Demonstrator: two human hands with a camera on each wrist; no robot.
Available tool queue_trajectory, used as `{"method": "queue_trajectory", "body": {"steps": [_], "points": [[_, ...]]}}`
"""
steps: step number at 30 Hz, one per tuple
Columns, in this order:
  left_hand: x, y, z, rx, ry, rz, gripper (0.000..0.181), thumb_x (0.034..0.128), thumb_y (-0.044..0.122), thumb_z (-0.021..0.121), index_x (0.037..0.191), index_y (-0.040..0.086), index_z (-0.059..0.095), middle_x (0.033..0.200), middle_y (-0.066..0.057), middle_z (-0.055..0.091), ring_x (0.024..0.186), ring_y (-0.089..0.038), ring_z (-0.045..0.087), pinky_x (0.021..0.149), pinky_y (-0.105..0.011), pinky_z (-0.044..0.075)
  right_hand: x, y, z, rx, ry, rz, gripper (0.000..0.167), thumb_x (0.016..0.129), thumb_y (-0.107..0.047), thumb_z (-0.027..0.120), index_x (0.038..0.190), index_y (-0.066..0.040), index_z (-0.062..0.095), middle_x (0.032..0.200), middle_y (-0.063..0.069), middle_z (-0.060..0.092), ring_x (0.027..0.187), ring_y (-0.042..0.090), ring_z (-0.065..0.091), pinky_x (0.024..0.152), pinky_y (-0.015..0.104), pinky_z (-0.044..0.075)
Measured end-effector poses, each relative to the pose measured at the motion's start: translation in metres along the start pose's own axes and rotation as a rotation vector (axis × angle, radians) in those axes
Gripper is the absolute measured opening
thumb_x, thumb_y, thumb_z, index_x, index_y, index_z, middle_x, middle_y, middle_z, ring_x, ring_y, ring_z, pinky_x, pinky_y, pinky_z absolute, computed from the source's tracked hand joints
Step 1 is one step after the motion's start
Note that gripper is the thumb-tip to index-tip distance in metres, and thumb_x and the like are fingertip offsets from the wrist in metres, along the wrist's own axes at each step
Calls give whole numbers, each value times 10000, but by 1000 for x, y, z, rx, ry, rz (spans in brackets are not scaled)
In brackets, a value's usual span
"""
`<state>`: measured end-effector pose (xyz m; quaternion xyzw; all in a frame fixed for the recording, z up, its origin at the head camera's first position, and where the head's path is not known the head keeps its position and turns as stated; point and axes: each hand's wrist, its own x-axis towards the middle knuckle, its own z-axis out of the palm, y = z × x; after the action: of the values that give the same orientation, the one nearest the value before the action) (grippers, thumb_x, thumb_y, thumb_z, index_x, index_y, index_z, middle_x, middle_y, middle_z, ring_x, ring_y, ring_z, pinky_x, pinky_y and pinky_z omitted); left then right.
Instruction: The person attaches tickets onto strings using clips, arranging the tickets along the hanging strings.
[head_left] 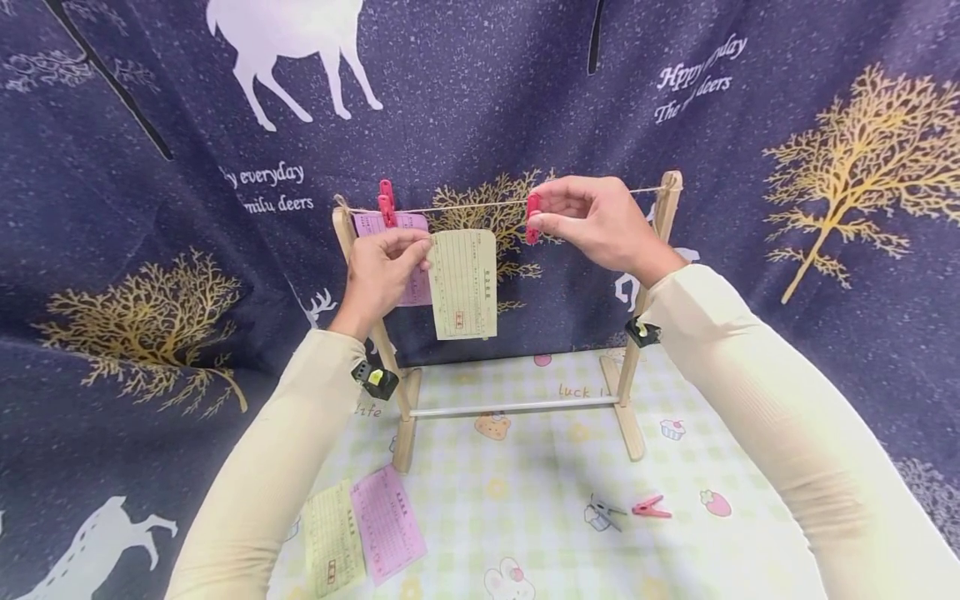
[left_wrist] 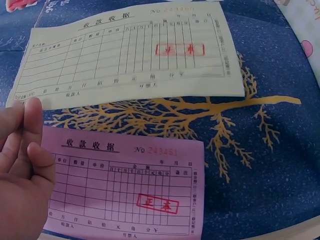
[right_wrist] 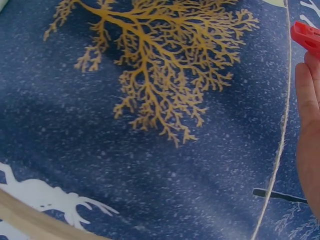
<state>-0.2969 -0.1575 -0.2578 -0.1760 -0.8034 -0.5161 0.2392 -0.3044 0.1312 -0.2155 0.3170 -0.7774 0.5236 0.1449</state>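
Note:
My left hand (head_left: pixel 378 275) pinches a pale yellow receipt slip (head_left: pixel 465 287) by its upper left corner. The slip hangs upright just below the string (head_left: pixel 472 205). Behind that hand a pink receipt slip (head_left: pixel 417 290) hangs from the string under a red clothespin (head_left: pixel 386 204). My right hand (head_left: pixel 600 221) pinches another red clothespin (head_left: pixel 533 218) near the string, to the right of the yellow slip. In the left wrist view printed tables and red stamps show on the yellow slip (left_wrist: pixel 130 57) and the pink slip (left_wrist: pixel 125 187). The right wrist view catches the clothespin (right_wrist: pixel 306 37) at its edge.
The string spans a wooden stand with a left post (head_left: pixel 384 342), a right post (head_left: pixel 667 212) and a white crossbar (head_left: pixel 517 408). On the checked tablecloth lie a yellow slip (head_left: pixel 333 537), a pink slip (head_left: pixel 387 525), a grey clothespin (head_left: pixel 606 510) and a pink clothespin (head_left: pixel 651 507).

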Motion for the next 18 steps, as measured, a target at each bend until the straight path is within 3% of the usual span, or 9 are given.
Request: {"method": "queue_trajectory", "body": {"steps": [5,12,18], "points": [[2,3,3,-16,48,20,152,948,22,672,1040,-85,729,849,-251,713,599,-58,636,552,-146,466,13,-6,3,11,14,-17,257,890,-51,755,1122,46,702,987,78,754,873,70,713,834,223,545],[4,6,10,-36,142,38,147,944,31,680,1036,-68,738,829,-223,714,571,-28,617,606,-247,541,28,-10,8,0,-6,-9,249,917,-89,730,1140,17,699,977,56,744,884,83,707,844,225,532],[7,7,14,-52,216,36,141,937,29,689,1029,-63,744,849,-218,726,556,-15,614,597,-234,544,44,-16,16,-8,-29,-26,242,937,-96,703,1148,21,693,994,87,732,920,106,697,874,252,517]]}}
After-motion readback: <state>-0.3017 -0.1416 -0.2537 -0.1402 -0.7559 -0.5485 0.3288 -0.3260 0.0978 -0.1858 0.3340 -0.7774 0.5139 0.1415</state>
